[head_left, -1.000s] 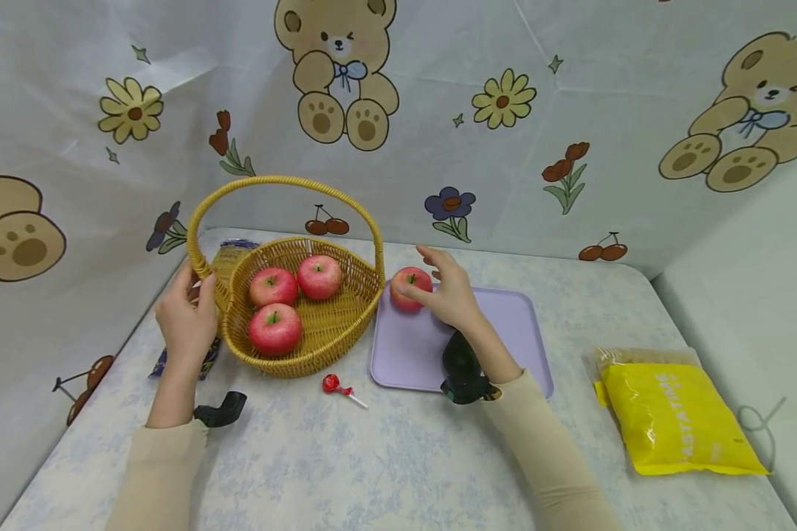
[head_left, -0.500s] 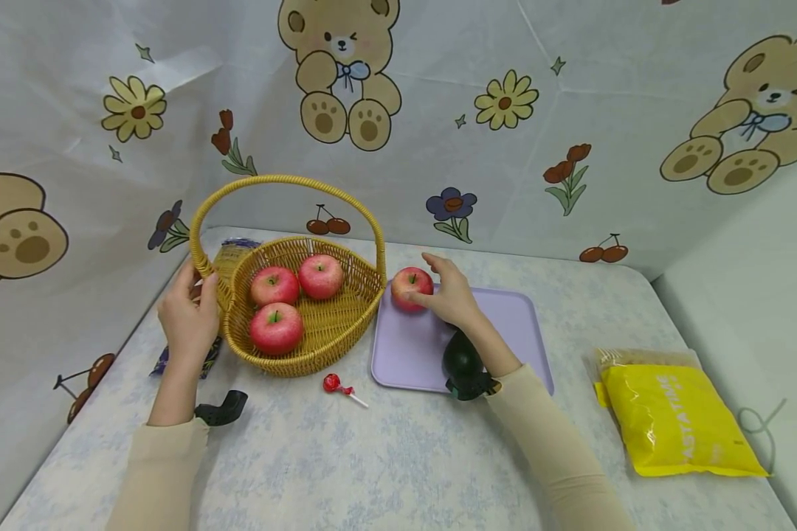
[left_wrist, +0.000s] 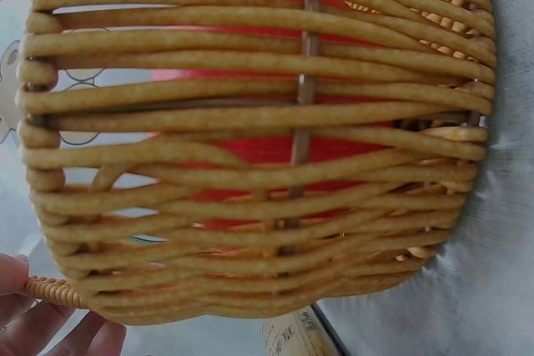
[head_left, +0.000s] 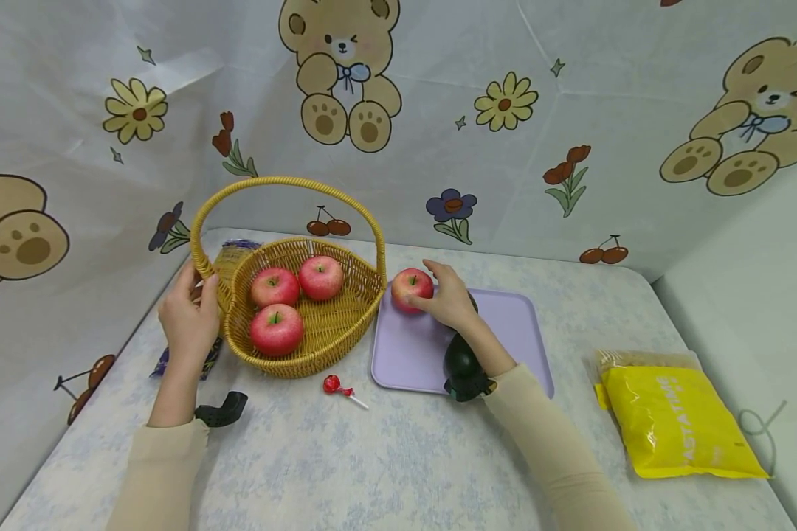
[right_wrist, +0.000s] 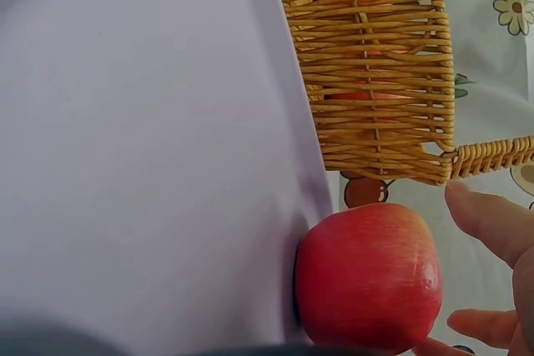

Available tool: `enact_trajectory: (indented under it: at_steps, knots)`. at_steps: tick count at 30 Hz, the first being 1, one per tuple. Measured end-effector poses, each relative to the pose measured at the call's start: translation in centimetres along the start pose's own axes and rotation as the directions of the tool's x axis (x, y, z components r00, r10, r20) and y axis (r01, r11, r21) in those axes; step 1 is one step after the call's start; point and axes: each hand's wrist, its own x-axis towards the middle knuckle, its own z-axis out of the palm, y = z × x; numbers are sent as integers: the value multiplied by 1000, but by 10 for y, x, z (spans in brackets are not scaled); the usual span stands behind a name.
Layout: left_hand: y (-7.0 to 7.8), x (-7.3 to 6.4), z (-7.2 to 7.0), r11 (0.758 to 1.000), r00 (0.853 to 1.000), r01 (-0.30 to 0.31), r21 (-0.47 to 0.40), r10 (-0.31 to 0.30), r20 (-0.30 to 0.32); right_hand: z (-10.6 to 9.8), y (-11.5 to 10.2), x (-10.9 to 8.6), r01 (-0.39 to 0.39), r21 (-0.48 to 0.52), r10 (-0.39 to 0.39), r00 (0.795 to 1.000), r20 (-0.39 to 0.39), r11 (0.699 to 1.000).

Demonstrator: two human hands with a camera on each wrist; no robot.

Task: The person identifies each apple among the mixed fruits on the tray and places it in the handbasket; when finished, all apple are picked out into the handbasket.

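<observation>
In the head view my left hand (head_left: 189, 313) grips the left foot of the handle of the yellow wicker basket (head_left: 332, 317). Its fingers (left_wrist: 37, 327) show beside the handle in the left wrist view. Three red apples (head_left: 277, 330) lie in the basket. A fourth apple (head_left: 406, 284) sits at the lilac tray's (head_left: 505, 332) far left corner. Around its right side my right hand (head_left: 448, 299) is spread, thumb toward the basket. In the right wrist view a gap shows between the thumb (right_wrist: 492, 218) and this apple (right_wrist: 371, 277); the other fingers reach past its far side.
A dark rounded object (head_left: 461, 358) shows beside my right forearm over the tray, partly hidden. A red lollipop (head_left: 335, 385) lies in front of the basket. To the right is a yellow packet (head_left: 677, 417). Behind the basket's left side lies another packet (head_left: 234, 254).
My right hand has come slightly down and toward me beside the apple on the tray. The left hand keeps its grip, and the basket stays in place.
</observation>
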Motion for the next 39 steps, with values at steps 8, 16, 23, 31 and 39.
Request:
enact_trajectory:
  at_steps: [8,16,23,31,39]
  knots:
    - [0,0,0,1000,1000,-8,-5,8,-9,4,1,2,3,-33,-3,1000,-6,999]
    - [-1,0,1,1000,1000,-7,-4,7,-1,7,-1,4,-10,-72,11,1000,16,997]
    - [-1,0,1,1000,1000,-2,-7,2,-2,9,-2,4,-45,-115,48,999,24,992]
    - [-2,-1,0,1000,1000,2,-5,-2,-3,12,-1,5,-53,-187,59,998,26,981]
    - [-1,0,1,1000,1000,-1,-4,1,-2,15,-1,6,-62,-226,69,997,23,972]
